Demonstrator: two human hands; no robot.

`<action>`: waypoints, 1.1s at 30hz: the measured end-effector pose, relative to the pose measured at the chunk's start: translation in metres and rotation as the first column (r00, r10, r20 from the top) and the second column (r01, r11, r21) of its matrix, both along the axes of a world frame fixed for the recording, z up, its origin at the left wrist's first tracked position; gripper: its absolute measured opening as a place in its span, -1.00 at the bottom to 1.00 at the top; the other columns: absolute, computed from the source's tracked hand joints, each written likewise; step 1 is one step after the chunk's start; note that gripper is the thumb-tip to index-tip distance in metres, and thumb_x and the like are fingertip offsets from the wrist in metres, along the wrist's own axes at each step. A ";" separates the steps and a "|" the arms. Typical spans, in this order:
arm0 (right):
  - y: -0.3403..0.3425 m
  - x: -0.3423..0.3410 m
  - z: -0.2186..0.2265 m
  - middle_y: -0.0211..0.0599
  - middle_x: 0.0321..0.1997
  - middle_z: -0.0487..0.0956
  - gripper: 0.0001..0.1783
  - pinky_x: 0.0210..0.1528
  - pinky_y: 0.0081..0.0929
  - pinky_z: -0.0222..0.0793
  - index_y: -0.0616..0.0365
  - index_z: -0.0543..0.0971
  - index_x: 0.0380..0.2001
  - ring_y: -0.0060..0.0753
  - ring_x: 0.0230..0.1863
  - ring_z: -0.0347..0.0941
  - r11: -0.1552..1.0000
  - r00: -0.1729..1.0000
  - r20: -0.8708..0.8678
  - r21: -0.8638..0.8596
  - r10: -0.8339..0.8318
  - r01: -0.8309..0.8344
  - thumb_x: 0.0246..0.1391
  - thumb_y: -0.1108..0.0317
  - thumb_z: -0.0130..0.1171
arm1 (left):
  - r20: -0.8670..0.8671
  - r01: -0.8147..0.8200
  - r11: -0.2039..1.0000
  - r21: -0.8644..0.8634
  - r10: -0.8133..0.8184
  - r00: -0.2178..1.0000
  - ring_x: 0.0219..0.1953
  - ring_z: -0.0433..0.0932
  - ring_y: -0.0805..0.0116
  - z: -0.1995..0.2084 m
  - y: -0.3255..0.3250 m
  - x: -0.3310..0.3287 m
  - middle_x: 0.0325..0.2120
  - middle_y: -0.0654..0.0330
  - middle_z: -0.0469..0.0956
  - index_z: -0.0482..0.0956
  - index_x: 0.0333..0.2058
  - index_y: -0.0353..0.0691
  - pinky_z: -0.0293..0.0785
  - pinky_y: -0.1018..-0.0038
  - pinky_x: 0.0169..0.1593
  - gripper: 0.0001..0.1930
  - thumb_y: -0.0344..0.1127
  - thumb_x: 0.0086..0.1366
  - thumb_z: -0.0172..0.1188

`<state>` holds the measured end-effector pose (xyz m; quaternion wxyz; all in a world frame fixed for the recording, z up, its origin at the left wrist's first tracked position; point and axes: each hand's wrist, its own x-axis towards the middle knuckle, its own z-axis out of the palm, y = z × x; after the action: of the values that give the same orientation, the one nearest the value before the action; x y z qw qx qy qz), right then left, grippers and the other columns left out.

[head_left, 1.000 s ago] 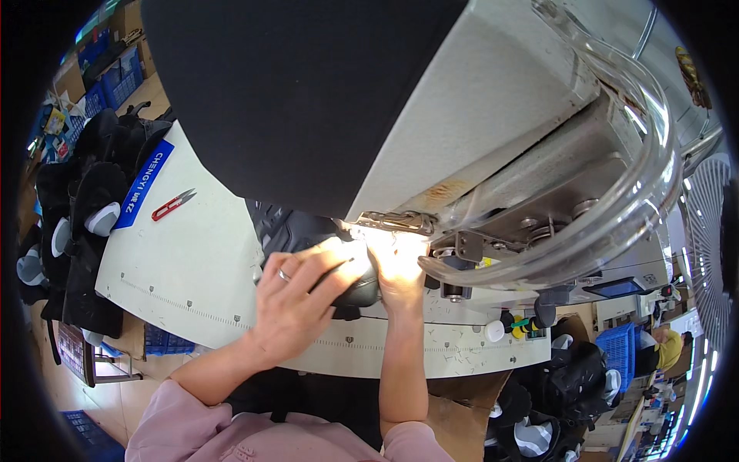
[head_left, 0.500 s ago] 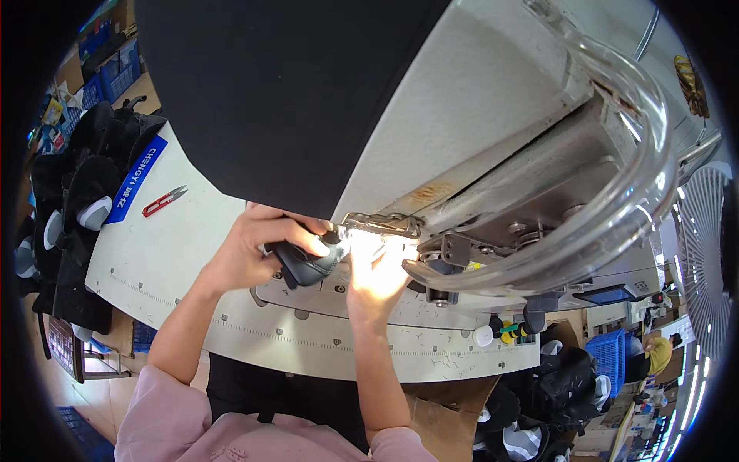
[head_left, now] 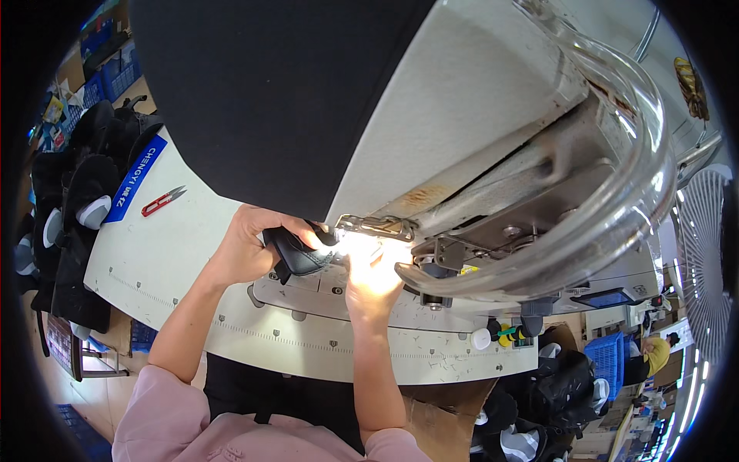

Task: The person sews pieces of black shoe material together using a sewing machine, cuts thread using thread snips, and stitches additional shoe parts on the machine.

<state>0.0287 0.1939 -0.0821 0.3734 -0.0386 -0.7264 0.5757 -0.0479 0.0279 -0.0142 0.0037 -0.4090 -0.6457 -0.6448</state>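
My left hand [head_left: 250,245] is closed round a black leather shoe upper [head_left: 305,259], with visible stitching along its curve. It holds the upper beside the sewing machine's [head_left: 462,100] needle area. Under the machine head, my right hand [head_left: 371,289] reaches up right of the upper, its fingers washed out by bright lamp light. Whether it grips the upper's edge cannot be made out. The metal guard [head_left: 377,225] sits just above the fingers. Glare and the guard hide the needle and the work under it.
Red-handled thread snips [head_left: 163,202] lie on the white table [head_left: 192,231] at the left. A clear curved tube [head_left: 643,192] arches at the right. Black shoe pieces [head_left: 85,192] pile beyond the table's left edge, more [head_left: 550,393] at lower right. A person in yellow [head_left: 657,356] is far right.
The shoe upper has turned slightly and shifted a little up in my left hand. My right hand stays near the same spot. The whole view has shifted slightly.
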 end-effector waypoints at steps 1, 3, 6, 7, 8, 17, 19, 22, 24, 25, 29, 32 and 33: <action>-0.007 0.002 0.018 -0.30 -0.33 0.47 -0.85 -0.27 -0.56 0.37 0.32 0.42 -0.33 -0.53 -0.31 0.41 0.990 0.990 0.048 0.052 -0.131 0.128 -0.01 0.59 0.13 | -0.001 -0.005 1.000 -0.002 0.005 1.000 -0.22 0.66 0.26 -0.001 0.000 0.002 -0.35 0.14 0.69 0.67 -0.45 -0.18 0.52 0.50 -0.11 -0.58 -0.82 -0.24 0.08; -0.004 0.006 0.018 -0.31 -0.32 0.47 -0.85 -0.27 -0.57 0.36 0.32 0.43 -0.32 -0.55 -0.31 0.40 0.997 0.994 0.086 0.035 -0.072 0.069 0.01 0.58 0.14 | -0.107 -0.110 0.994 -0.001 0.109 0.988 -0.19 0.61 0.28 -0.006 0.001 0.008 -0.32 0.20 0.67 0.65 -0.47 -0.14 0.44 0.48 -0.07 -0.60 -0.80 -0.25 0.08; 0.002 0.007 0.016 -0.34 -0.32 0.48 -0.85 -0.27 -0.58 0.35 0.30 0.46 -0.29 -0.58 -0.31 0.40 0.954 0.985 0.051 -0.261 0.165 -0.147 0.02 0.56 0.17 | -0.245 -0.349 0.937 -0.020 0.333 0.910 -0.15 0.52 0.34 -0.012 0.004 0.027 -0.26 0.28 0.65 0.64 -0.47 -0.08 0.28 0.47 -0.01 -0.60 -0.75 -0.25 0.11; 0.004 0.008 0.014 -0.36 -0.33 0.49 -0.85 -0.28 -0.58 0.35 0.29 0.48 -0.29 -0.60 -0.32 0.39 0.808 0.947 -0.061 -0.506 0.316 -0.302 0.03 0.55 0.18 | -0.147 -0.316 0.949 -0.014 0.310 0.939 -0.14 0.43 0.39 -0.018 0.005 0.031 -0.22 0.36 0.63 0.65 -0.47 -0.04 0.15 0.47 0.00 -0.61 -0.73 -0.24 0.15; 0.008 0.009 0.014 -0.36 -0.33 0.49 -0.85 -0.28 -0.58 0.35 0.29 0.48 -0.29 -0.60 -0.32 0.39 0.808 0.948 -0.060 -0.507 0.313 -0.299 0.03 0.55 0.18 | -0.147 -0.313 0.950 -0.016 0.307 0.940 -0.14 0.43 0.39 -0.019 0.006 0.033 -0.22 0.36 0.63 0.65 -0.47 -0.04 0.15 0.47 0.00 -0.61 -0.73 -0.24 0.15; 0.026 0.001 -0.006 -0.39 -0.36 0.51 -0.88 -0.31 -0.59 0.36 0.29 0.52 -0.35 -0.62 -0.38 0.38 0.935 0.970 -0.008 -0.261 0.244 -0.238 0.01 0.53 0.21 | -0.283 -0.389 0.921 0.026 0.380 0.881 -0.15 0.42 0.32 -0.011 0.014 0.030 -0.27 0.36 0.60 0.66 -0.46 -0.04 0.18 0.44 0.01 -0.63 -0.72 -0.22 0.20; 0.023 0.000 -0.003 -0.38 -0.36 0.51 -0.88 -0.29 -0.58 0.37 0.29 0.52 -0.34 -0.62 -0.37 0.39 0.924 0.972 -0.029 -0.306 0.232 -0.230 0.01 0.53 0.21 | -0.283 -0.407 0.913 0.014 0.394 0.875 -0.16 0.42 0.29 -0.010 0.014 0.029 -0.29 0.34 0.57 0.66 -0.46 -0.07 0.18 0.42 0.03 -0.63 -0.72 -0.21 0.20; 0.017 0.000 0.006 -0.38 -0.34 0.52 -0.89 -0.26 -0.57 0.39 0.27 0.53 -0.34 -0.60 -0.35 0.41 0.796 0.948 -0.045 -0.532 0.315 -0.290 0.02 0.53 0.21 | -0.276 -0.409 0.912 0.031 0.401 0.873 -0.17 0.42 0.28 -0.013 0.015 0.029 -0.30 0.32 0.56 0.65 -0.46 -0.07 0.17 0.40 0.03 -0.64 -0.72 -0.22 0.20; 0.019 0.000 0.004 -0.38 -0.34 0.53 -0.89 -0.25 -0.58 0.40 0.26 0.54 -0.32 -0.60 -0.34 0.42 0.783 0.940 -0.094 -0.530 0.327 -0.325 0.03 0.54 0.20 | -0.276 -0.404 0.914 0.031 0.396 0.876 -0.18 0.43 0.27 -0.012 0.016 0.029 -0.30 0.31 0.57 0.65 -0.46 -0.08 0.18 0.40 0.03 -0.64 -0.73 -0.22 0.20; 0.019 -0.001 0.004 -0.38 -0.34 0.53 -0.89 -0.25 -0.58 0.40 0.26 0.54 -0.32 -0.60 -0.34 0.42 0.781 0.939 -0.094 -0.532 0.330 -0.328 0.03 0.54 0.20 | -0.277 -0.408 0.912 0.034 0.401 0.873 -0.18 0.43 0.27 -0.011 0.016 0.029 -0.31 0.30 0.57 0.65 -0.47 -0.08 0.19 0.39 0.02 -0.64 -0.73 -0.23 0.19; 0.023 -0.003 -0.008 -0.38 -0.34 0.54 -0.88 -0.25 -0.57 0.40 0.25 0.54 -0.30 -0.59 -0.33 0.44 0.741 0.930 -0.098 -0.579 0.353 -0.342 0.04 0.55 0.18 | -0.246 -0.410 0.911 0.052 0.410 0.878 -0.19 0.44 0.27 -0.015 0.017 0.024 -0.33 0.30 0.57 0.65 -0.46 -0.09 0.22 0.41 0.00 -0.61 -0.75 -0.25 0.16; 0.028 -0.002 -0.017 -0.39 -0.34 0.54 -0.89 -0.22 -0.55 0.40 0.24 0.54 -0.30 -0.58 -0.32 0.45 0.666 0.918 -0.104 -0.657 0.384 -0.353 0.05 0.55 0.17 | -0.247 -0.411 0.910 0.052 0.411 0.878 -0.18 0.44 0.27 -0.017 0.018 0.023 -0.33 0.30 0.58 0.65 -0.46 -0.09 0.25 0.43 -0.02 -0.59 -0.77 -0.26 0.13; 0.029 -0.002 -0.018 -0.39 -0.34 0.54 -0.89 -0.21 -0.55 0.40 0.23 0.54 -0.30 -0.58 -0.31 0.45 0.663 0.911 -0.089 -0.658 0.402 -0.357 0.06 0.55 0.17 | -0.252 -0.418 0.907 0.056 0.418 0.873 -0.18 0.44 0.27 -0.017 0.019 0.023 -0.33 0.30 0.58 0.65 -0.46 -0.09 0.26 0.43 -0.02 -0.58 -0.78 -0.26 0.13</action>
<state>0.0263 0.2225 -0.1002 0.1835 -0.0346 -0.4782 0.8582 -0.0248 0.0468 -0.0308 0.2270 -0.3401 -0.7128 -0.5698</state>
